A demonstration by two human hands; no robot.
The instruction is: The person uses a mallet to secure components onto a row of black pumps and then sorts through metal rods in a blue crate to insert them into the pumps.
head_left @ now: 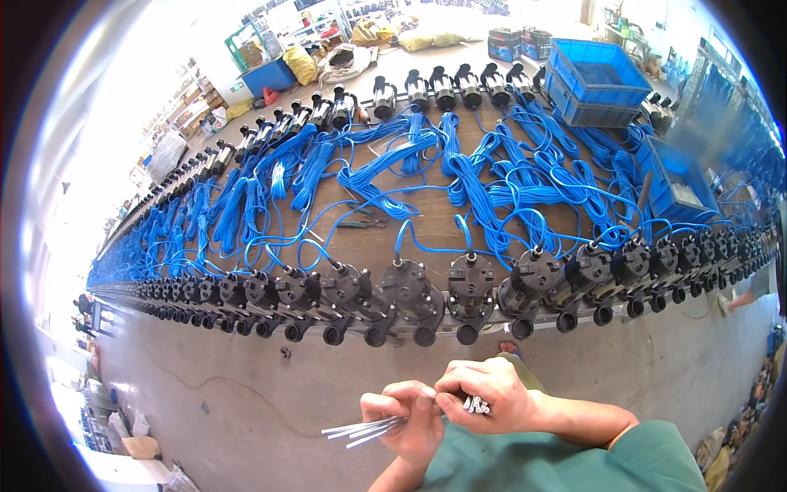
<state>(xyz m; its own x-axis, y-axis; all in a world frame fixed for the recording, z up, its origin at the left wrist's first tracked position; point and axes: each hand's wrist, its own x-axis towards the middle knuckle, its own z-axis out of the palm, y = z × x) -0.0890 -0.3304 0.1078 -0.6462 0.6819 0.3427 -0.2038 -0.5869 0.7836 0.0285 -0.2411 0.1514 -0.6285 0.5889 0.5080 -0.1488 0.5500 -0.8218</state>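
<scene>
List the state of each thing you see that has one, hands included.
Left hand: closed on silver rods.
Silver rods: held, tips slightly fanned.
Right hand: closed on short bundle.
Short bundle: gripped, ends exposed.
Front pump: cable attached.
Blue cable: looped into hank.
Upper crate: open-topped, stacked.
Pliers: lying down.

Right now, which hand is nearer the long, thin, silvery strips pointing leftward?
Left: the left hand holds those silvery strips; the right hand is beside it, farther right.

L hand (416,420) & R hand (490,392) side by side, fingers (461,379) bent, prob. in contact
</scene>
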